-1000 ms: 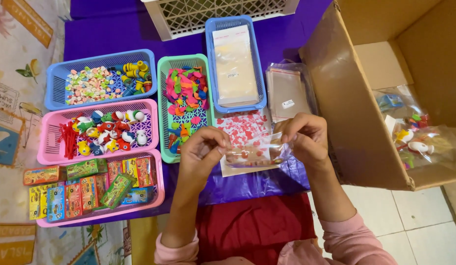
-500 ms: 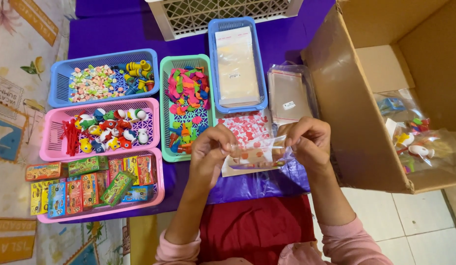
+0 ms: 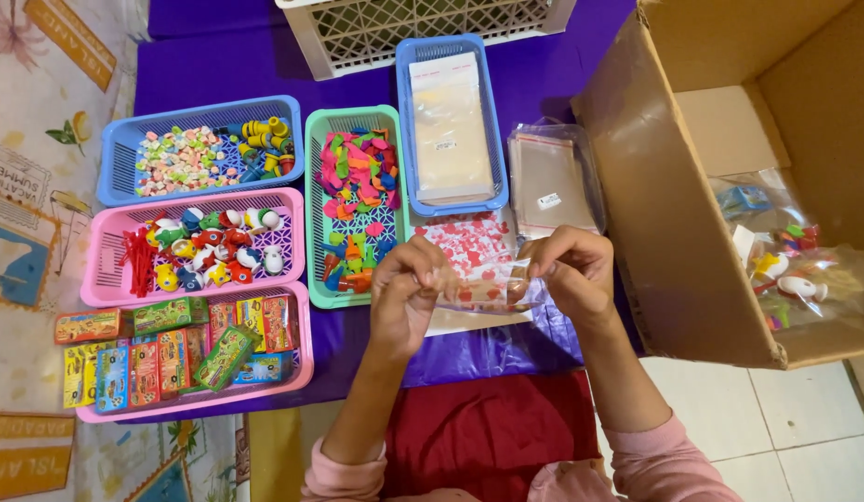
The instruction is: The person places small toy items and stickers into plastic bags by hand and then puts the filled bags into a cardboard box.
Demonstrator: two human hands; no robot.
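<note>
Both hands gripped one small clear bag (image 3: 492, 293), the left hand (image 3: 409, 293) pinching its left end and the right hand (image 3: 567, 274) its right end, stretched level between them above the near edge of the purple desk (image 3: 209, 70). A red-printed sheet (image 3: 469, 237) lay just beyond it. The green tray (image 3: 313, 209) stood close on the left and the cardboard box (image 3: 674, 232) close on the right, leaving a narrow gap. Both forearms rose from below, wrists bent inward, fingers curled.

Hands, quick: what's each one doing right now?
Left hand: fingers closed on one end of the small clear bag.
Right hand: fingers closed on its other end.
</note>
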